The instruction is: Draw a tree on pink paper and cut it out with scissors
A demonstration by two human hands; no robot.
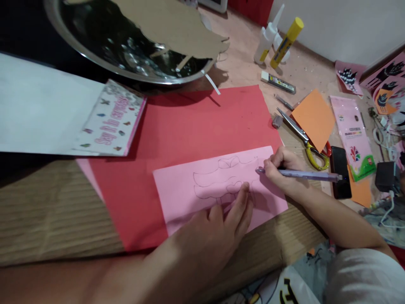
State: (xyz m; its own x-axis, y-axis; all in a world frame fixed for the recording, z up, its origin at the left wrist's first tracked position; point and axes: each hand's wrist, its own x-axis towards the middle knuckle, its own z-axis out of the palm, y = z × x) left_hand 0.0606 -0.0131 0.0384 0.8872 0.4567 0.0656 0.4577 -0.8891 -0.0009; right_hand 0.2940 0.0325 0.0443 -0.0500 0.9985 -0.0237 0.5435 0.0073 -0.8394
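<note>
My right hand (pixel 281 169) is closed around a purple pen (pixel 311 174), its tip touching the upper right part of a pink paper (pixel 177 177). Thin line drawings with wavy, ribbon-like shapes run across this sheet. My left hand (pixel 218 228) lies flat on the lower part of the paper, fingers stretched out over some of the lines. Under the pink sheet is a larger red paper (pixel 205 122), and both rest on a brown corrugated surface (pixel 60 211).
At the back left stands a shiny metal tray (pixel 85 55) with cardboard (pixel 177 25) on it. Scissors (pixel 297 128), orange paper (pixel 314 120), a black phone (pixel 340 169), a glue bottle (pixel 265 44), a yellow tube (pixel 286 42) and a printed booklet (pixel 107 122) lie or stand around.
</note>
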